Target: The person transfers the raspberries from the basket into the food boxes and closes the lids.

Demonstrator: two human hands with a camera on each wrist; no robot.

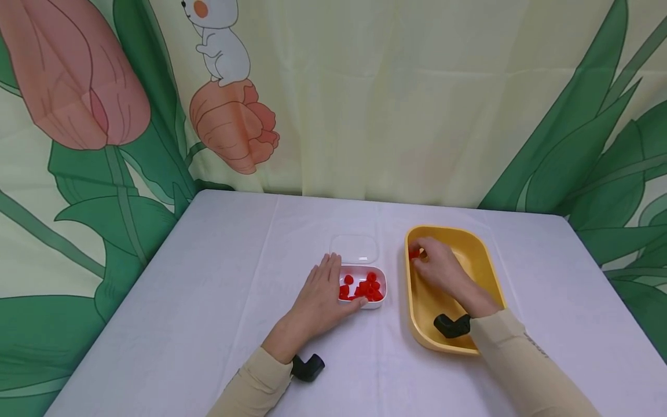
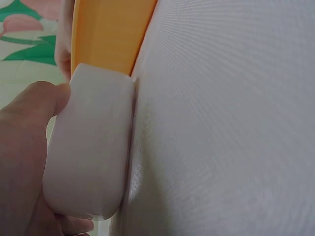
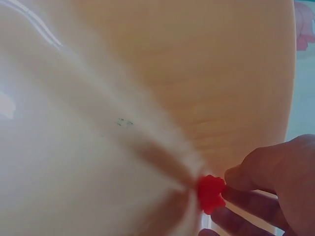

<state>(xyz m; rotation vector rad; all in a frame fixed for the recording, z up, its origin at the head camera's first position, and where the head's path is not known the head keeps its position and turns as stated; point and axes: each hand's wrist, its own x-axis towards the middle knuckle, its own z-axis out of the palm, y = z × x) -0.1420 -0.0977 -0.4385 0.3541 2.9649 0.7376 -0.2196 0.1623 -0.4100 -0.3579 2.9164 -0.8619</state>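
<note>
A small white box (image 1: 384, 295) holding several small red pieces (image 1: 371, 289) stands on the table. My left hand (image 1: 324, 298) rests against its left side with fingers straight, thumb along the near rim. From the left wrist view, the thumb touches the top edge of the box (image 2: 91, 147). My right hand (image 1: 440, 265) reaches into a yellow tray (image 1: 453, 341). Near the tray's left wall, its thumb and fingers pinch a small red piece (image 3: 210, 194) with a bumpy outline. Whether it is one piece or two is unclear.
A clear plastic lid (image 1: 354, 249) lies just behind the white box. White cloth covers the table (image 1: 182, 324). A printed curtain (image 1: 365, 104) hangs behind the table's far edge. Black wrist-worn devices (image 1: 308, 368) show at both sleeves.
</note>
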